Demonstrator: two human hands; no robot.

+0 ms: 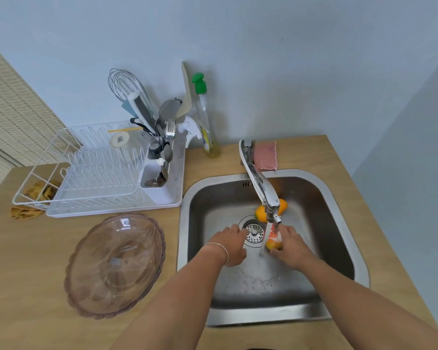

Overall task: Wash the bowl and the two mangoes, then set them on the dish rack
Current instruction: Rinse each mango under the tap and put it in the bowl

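Note:
Water runs from the tap (262, 190) onto a red-and-yellow mango (273, 240), which my right hand (292, 247) grips over the steel sink (339, 213). My left hand (232, 245) hovers just left of the stream above the drain, fingers loosely curled, holding nothing. A second, orange-yellow mango (262, 213) lies on the sink floor behind the spout, partly hidden by it. The pinkish glass bowl (115, 265) rests on the wooden counter left of the sink. The white dish rack (99, 175) stands behind the bowl.
A cutlery holder (156, 173) full of utensils sits at the rack's right end. A soap bottle (205, 117) with a green cap stands against the wall. A pink sponge (265, 156) lies behind the tap. A yellow cloth (33, 200) lies under the rack's left end.

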